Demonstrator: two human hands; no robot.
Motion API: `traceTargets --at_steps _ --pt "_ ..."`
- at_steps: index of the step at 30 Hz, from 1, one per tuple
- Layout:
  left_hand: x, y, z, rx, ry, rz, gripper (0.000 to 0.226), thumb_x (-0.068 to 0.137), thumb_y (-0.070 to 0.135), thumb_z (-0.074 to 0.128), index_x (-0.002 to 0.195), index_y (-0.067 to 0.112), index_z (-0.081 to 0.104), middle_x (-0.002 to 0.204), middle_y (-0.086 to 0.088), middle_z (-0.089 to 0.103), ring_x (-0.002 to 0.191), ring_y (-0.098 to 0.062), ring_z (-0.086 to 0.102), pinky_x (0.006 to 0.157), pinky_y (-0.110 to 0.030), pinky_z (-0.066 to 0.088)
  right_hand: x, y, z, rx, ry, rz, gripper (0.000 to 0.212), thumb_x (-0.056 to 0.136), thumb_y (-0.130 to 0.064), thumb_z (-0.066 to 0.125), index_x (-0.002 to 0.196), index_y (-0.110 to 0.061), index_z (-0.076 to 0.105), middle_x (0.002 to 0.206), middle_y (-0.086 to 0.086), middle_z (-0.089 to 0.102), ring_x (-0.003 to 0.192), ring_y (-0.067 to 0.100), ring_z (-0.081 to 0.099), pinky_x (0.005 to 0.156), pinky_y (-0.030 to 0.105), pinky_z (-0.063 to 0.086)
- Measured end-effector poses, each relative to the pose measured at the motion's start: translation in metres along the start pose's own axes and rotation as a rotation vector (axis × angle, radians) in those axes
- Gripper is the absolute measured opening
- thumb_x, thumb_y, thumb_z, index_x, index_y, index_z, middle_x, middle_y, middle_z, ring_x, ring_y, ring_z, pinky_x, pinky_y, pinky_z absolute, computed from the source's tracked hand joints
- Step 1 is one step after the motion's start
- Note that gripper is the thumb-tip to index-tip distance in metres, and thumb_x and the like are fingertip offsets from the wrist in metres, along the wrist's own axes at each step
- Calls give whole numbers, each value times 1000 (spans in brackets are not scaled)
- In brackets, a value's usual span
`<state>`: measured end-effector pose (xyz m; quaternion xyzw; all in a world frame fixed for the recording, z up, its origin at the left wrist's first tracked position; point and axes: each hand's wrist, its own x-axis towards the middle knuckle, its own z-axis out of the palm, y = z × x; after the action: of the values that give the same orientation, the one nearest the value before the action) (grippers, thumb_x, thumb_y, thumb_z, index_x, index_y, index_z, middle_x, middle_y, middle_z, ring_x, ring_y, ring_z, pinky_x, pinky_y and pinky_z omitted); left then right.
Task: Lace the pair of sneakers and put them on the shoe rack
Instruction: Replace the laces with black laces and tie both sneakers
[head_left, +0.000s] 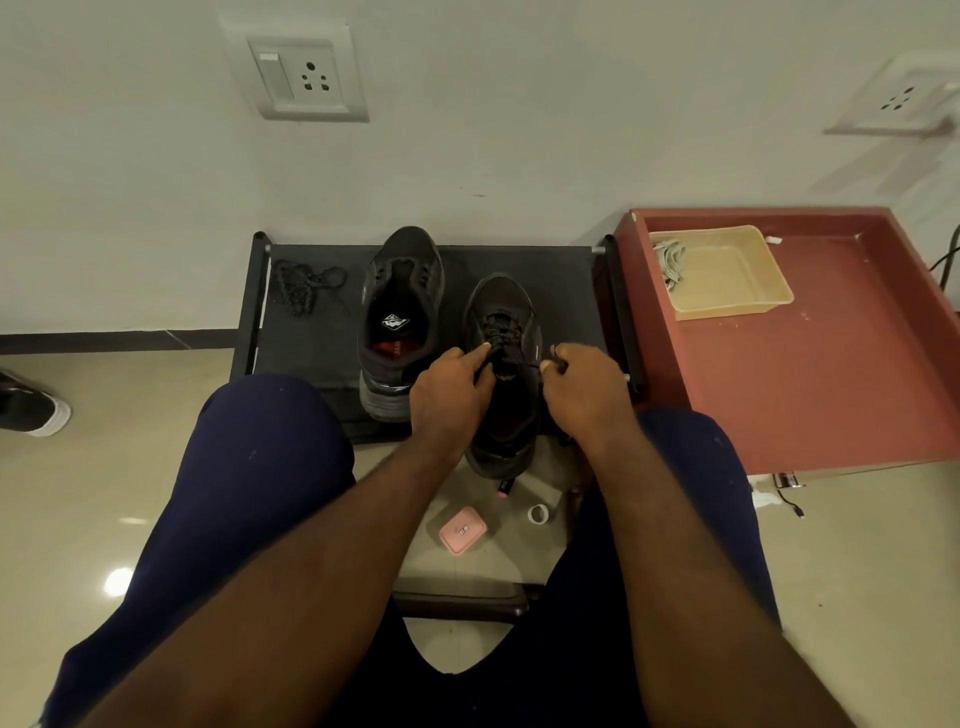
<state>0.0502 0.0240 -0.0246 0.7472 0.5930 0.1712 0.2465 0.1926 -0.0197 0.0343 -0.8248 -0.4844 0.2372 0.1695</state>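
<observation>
Head view: the left hand (449, 387) pinches the lace (500, 332) over the half-laced sneaker (506, 304) at the shoe rack (311, 338) edge. The right hand (584, 387) pinches its free end.

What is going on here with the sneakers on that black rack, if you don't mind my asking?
A seated person is lacing the right-hand sneaker, toe on the shoe rack. The left grip pinches the lace at the tongue; the right grip holds its other end out to the side. The other sneaker stands beside it unlaced, and a loose black lace lies at the rack's left end.
</observation>
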Motion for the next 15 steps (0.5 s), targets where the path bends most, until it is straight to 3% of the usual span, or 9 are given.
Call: traceTargets --at_steps 3,5,9,11,15 --pt "-1 0 2 2 7 3 38 100 35 51 136 28 58 96 -4 60 84 -21 61 65 -30 42 1 -3 13 -192 -148 47 24 94 -31 61 99 -9 68 102 13 69 97 33 65 77 36 50" --pt "-1 -1 2 19 0 14 38 100 35 51 136 26 58 96 -5 59 83 -21 60 64 -30 40 -3 -8 13 -220 -174 51 24 91 -37 63 92 -13 66 93 7 66 92 30 65 71 34 48" --pt "0 0 4 72 -54 38 40 102 32 48 140 22 53 101 -8 56 86 -26 59 65 -32 38 -10 -21 5 -118 -227 -80 37 93 -39 59 67 -13 60 70 5 62 74 25 64 67 39 53" --pt "-2 2 5 99 -82 46 40 102 28 47 141 20 50 103 -9 53 87 -28 58 66 -35 40 -14 -26 2 -92 -271 -116 40 94 -38 57 61 -15 57 64 4 60 68 23 61 62 35 49" --pt "-3 5 7 125 -75 58 42 100 23 49 142 17 49 107 -12 53 88 -33 60 66 -38 43 -17 -25 -3 -5 -258 -111 37 94 -36 58 63 -16 59 64 2 60 66 20 61 63 34 48"
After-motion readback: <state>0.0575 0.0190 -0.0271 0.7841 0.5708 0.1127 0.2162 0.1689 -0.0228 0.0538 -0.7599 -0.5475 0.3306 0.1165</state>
